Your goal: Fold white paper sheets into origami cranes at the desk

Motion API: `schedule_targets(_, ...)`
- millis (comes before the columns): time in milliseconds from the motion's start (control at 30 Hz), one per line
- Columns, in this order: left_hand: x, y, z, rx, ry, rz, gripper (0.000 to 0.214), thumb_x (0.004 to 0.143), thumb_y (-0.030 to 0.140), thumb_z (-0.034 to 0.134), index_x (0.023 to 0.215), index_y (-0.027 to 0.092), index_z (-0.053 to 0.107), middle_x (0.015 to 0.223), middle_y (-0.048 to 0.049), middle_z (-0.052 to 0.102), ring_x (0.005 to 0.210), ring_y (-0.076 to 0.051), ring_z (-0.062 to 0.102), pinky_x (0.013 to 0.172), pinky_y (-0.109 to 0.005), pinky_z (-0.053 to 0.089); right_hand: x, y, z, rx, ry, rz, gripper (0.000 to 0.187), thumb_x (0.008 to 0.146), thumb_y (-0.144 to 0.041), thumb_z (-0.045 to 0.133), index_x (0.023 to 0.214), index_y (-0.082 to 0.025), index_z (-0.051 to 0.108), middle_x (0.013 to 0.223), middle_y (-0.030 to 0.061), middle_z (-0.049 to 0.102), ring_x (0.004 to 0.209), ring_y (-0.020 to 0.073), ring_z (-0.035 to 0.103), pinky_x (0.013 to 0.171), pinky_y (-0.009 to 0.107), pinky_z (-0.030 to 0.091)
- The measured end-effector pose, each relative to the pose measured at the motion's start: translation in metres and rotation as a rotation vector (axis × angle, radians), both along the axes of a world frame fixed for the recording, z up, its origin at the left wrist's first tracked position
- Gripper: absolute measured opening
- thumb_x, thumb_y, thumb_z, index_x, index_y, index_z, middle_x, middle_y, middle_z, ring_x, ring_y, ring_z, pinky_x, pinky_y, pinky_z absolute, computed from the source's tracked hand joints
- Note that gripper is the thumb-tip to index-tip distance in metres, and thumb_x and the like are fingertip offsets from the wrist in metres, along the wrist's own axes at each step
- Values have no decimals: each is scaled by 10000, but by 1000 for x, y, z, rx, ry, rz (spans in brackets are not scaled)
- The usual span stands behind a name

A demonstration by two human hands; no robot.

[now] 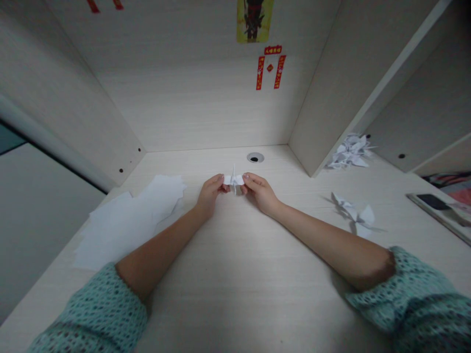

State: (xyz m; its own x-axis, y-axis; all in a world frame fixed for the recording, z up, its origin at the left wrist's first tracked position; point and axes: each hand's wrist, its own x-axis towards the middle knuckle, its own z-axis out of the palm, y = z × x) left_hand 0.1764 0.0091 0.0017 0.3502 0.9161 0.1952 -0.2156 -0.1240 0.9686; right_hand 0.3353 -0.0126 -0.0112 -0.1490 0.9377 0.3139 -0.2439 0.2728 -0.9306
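Note:
A small white folded paper crane [234, 180] is held just above the pale wooden desk [243, 274], near its back. My left hand [210, 192] pinches the crane's left side with fingers closed. My right hand [258, 190] pinches its right side the same way. A thin paper point sticks up from the middle of the crane between my hands. Both forearms are bare, with teal knitted sleeves pushed up near the elbows.
A stack of white paper sheets [125, 220] lies to the left. Two finished paper cranes [356, 215] lie at the right, several more [349, 151] in a side compartment. A cable hole [255, 157] sits behind my hands. A dark phone [436, 201] lies far right.

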Motion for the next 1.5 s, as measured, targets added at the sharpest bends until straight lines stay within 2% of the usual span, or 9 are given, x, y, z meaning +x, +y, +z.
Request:
schedule_targets(433,1,-2,0,-26,-81,45,346,790,415,566,558,165,509,591,9,467,613,-120,447,604,-248,341,1,1,-1,-15,17,-22,388,853,-464,511,573,-197,483,571,-23,418,595,132,389,624,272,300)
schedule_targets(900,2,-3,0,-45,-82,65,299,774,392,586,592,156,555,607,-1,509,607,-117,471,600,-249,368,1,3,-4,-60,29,-33,409,850,-470,508,551,-190,495,546,-22,438,570,125,420,612,274,339)
schedule_targets(967,2,-2,-1,-31,-51,83,293,779,391,582,606,155,569,603,-4,522,597,-117,478,587,-249,368,0,2,-2,-49,-12,-108,354,840,-465,522,613,-194,544,565,-22,460,566,127,433,601,273,358)
schedule_targets(1033,3,-1,-2,-19,-11,101,291,789,396,574,624,155,581,600,-4,528,586,-116,481,575,-247,367,0,-1,0,7,-102,-258,235,819,-438,562,810,-212,625,683,-4,545,616,137,482,619,278,397)
schedule_targets(1100,4,-1,-3,-13,23,111,291,800,400,565,642,157,587,595,0,528,582,-112,482,569,-241,368,1,-4,4,139,-245,-415,271,822,-387,572,1053,-254,622,918,34,602,759,161,545,689,300,443)
schedule_targets(1167,4,0,-3,-10,34,117,287,811,402,557,661,159,588,590,9,519,576,-104,477,570,-233,369,2,-9,7,309,-406,-486,302,863,-323,514,1149,-282,602,1099,63,583,944,191,552,785,336,460)
schedule_targets(1300,4,-2,-1,-12,26,108,292,812,419,552,675,163,581,587,16,508,567,-100,472,572,-229,374,4,-12,8,514,-644,-526,371,875,-191,465,1209,-304,579,1287,49,549,1112,217,490,958,427,395)
schedule_targets(1400,3,-5,1,17,73,48,309,797,446,565,678,162,592,594,4,529,592,-113,485,596,-238,385,7,-10,5,515,-710,-567,370,853,-174,518,1186,-312,603,1306,22,561,1092,228,485,973,458,378)
schedule_targets(1500,3,-5,3,5,70,15,370,785,519,552,686,167,605,589,-2,541,581,-120,488,599,-248,385,9,-6,4,458,-676,-626,260,840,-225,575,1059,-314,683,1242,24,609,1051,235,493,946,457,391)
